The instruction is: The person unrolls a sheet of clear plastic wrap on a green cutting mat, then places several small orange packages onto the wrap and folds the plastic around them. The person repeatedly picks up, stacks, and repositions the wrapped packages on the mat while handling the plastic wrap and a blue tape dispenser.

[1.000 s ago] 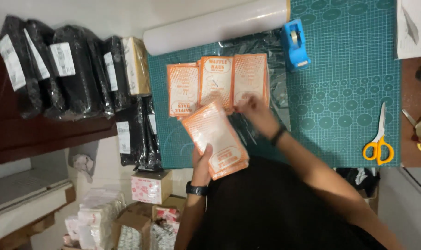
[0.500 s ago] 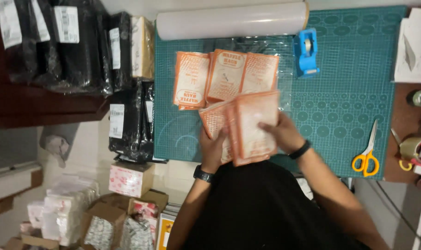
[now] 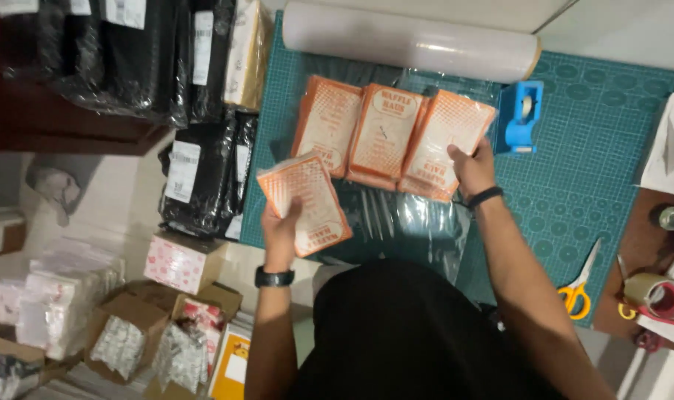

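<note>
My left hand (image 3: 280,226) holds a stack of orange-and-white packets (image 3: 305,201) above the near edge of a green cutting mat (image 3: 589,170). My right hand (image 3: 472,167) grips the lower edge of the rightmost orange packet (image 3: 449,141) in a row of three lying on the mat. The middle packet (image 3: 385,133) and the left packet (image 3: 326,122) overlap beside it. A sheet of clear plastic film (image 3: 400,222) lies spread under the packets.
A roll of clear wrap (image 3: 407,44) lies along the mat's far edge, with a blue tape dispenser (image 3: 520,116) beside it. Yellow-handled scissors (image 3: 581,281) lie at right. Black wrapped parcels (image 3: 196,163) stand at left. Cardboard boxes of goods (image 3: 129,333) sit on the floor.
My right hand took a packet off the stack and laid it at the right end of the row. My left hand moved the stack left.
</note>
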